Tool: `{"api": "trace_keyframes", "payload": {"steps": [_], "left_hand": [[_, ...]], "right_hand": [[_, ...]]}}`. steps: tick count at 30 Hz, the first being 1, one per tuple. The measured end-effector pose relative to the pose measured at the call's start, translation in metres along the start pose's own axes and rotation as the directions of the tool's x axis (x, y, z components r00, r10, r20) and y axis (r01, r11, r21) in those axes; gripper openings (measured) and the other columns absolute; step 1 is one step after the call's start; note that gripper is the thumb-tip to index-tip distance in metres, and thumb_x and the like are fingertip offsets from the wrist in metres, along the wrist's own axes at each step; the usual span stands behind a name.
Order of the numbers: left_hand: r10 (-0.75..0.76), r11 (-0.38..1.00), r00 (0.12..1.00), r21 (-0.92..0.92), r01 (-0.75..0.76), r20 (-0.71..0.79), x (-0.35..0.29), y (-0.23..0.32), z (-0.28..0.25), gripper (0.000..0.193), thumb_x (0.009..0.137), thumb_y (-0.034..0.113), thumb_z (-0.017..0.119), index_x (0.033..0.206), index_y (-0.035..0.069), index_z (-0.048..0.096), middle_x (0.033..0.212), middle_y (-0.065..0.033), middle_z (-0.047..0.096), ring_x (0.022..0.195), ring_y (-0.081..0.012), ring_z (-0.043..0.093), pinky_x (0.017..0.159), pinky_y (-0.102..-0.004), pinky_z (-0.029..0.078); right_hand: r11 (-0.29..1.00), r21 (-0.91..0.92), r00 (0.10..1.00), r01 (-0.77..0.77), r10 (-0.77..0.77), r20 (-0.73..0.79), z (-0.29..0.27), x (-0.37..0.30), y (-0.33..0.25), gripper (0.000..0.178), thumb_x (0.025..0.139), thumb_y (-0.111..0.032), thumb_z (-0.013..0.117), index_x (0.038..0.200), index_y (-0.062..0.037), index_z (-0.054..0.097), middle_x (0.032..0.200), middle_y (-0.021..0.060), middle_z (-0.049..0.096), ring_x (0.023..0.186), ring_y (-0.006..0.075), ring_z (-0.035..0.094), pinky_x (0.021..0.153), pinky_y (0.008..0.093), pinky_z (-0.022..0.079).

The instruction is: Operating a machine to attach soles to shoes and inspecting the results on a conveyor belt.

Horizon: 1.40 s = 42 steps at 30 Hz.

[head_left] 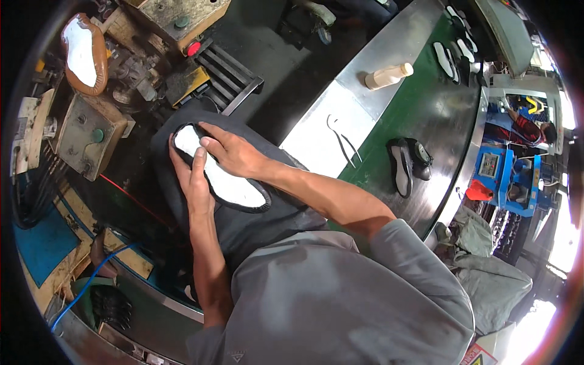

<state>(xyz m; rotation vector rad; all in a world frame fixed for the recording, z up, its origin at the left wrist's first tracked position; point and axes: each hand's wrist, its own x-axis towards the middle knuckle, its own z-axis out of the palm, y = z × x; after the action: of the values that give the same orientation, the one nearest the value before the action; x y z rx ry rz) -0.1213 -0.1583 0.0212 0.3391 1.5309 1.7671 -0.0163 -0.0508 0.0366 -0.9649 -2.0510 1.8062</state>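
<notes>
Over my lap lies a black shoe upper (252, 196) with its white underside turned up, its toe end pointing to the upper left. My left hand (196, 182) wraps round its left side, thumb resting on the white face. From the right, my right hand (234, 152) grips the other edge, its thumb pressing on the white surface near the left thumb. Both hands are closed on the shoe upper. Fingers beneath it are hidden.
Right of me runs a green conveyor belt (380, 137) with metal edges, carrying a pair of black shoes (406, 164). Pincers (345, 141) lie on a white sheet beside a cream bottle (389, 76). At left, a machine holds a brown shoe (97, 55). A blue hose (91, 281) hangs lower left.
</notes>
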Motion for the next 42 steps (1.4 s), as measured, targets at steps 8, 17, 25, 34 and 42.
{"api": "trace_keyframes", "payload": {"steps": [8,17,25,34,42], "left_hand": [[-0.08,0.995,0.993,-0.067,0.074,-0.083,0.001,0.013,-0.028,0.083,0.103,0.015,0.077,0.17,0.0,0.032,0.162,-0.0202,0.051,0.14,-0.0318,0.057,0.119,-0.0461,0.047],[-0.08,0.997,0.99,0.013,0.082,-0.117,0.015,-0.001,0.004,0.083,0.097,0.012,0.082,0.167,0.0,0.038,0.157,-0.0171,0.054,0.135,-0.0294,0.06,0.116,-0.0437,0.049],[-0.107,0.991,0.957,-0.102,0.082,-0.269,0.008,0.003,0.008,0.084,0.103,0.011,0.077,0.171,-0.001,0.028,0.165,-0.02,0.045,0.145,-0.0315,0.051,0.12,-0.0424,0.044],[0.441,0.615,0.896,0.712,-0.339,0.045,0.052,0.042,-0.093,0.033,0.103,0.018,0.074,0.13,0.0,0.074,0.114,-0.0229,0.076,0.108,-0.0383,0.075,0.094,-0.0426,0.058],[0.407,0.53,0.9,0.762,-0.371,0.155,0.069,0.043,-0.09,0.021,0.104,0.012,0.068,0.112,-0.006,0.077,0.099,-0.0251,0.076,0.089,-0.0418,0.076,0.078,-0.0445,0.057]], "right_hand": [[0.791,0.112,0.64,-0.601,0.561,-0.525,-0.104,-0.235,0.162,0.032,0.106,-0.024,0.062,0.11,0.0041,0.078,0.086,0.0159,0.08,0.079,0.0236,0.077,0.075,0.0417,0.062],[0.351,-0.315,0.46,-0.882,0.785,-0.414,-0.039,-0.449,0.288,0.021,0.094,-0.023,0.072,0.094,-0.003,0.076,0.094,0.0237,0.078,0.086,0.0408,0.078,0.076,0.0542,0.061],[0.651,-0.655,0.909,0.384,-0.391,0.144,-0.049,-0.121,-0.05,0.08,0.089,-0.022,0.087,0.162,-0.0233,0.054,0.169,0.0261,0.037,0.138,0.054,0.053,0.115,0.0563,0.052],[0.43,-0.686,0.809,0.587,-0.276,0.519,-0.018,-0.058,-0.052,0.082,0.084,-0.021,0.087,0.158,-0.0445,0.057,0.174,0.0242,0.03,0.117,0.0505,0.058,0.093,0.0522,0.065],[0.451,-0.662,0.801,0.598,-0.306,0.515,-0.024,-0.06,-0.032,0.068,0.089,-0.022,0.081,0.151,-0.0439,0.065,0.175,0.0277,0.025,0.115,0.0524,0.057,0.094,0.0547,0.063]]}}
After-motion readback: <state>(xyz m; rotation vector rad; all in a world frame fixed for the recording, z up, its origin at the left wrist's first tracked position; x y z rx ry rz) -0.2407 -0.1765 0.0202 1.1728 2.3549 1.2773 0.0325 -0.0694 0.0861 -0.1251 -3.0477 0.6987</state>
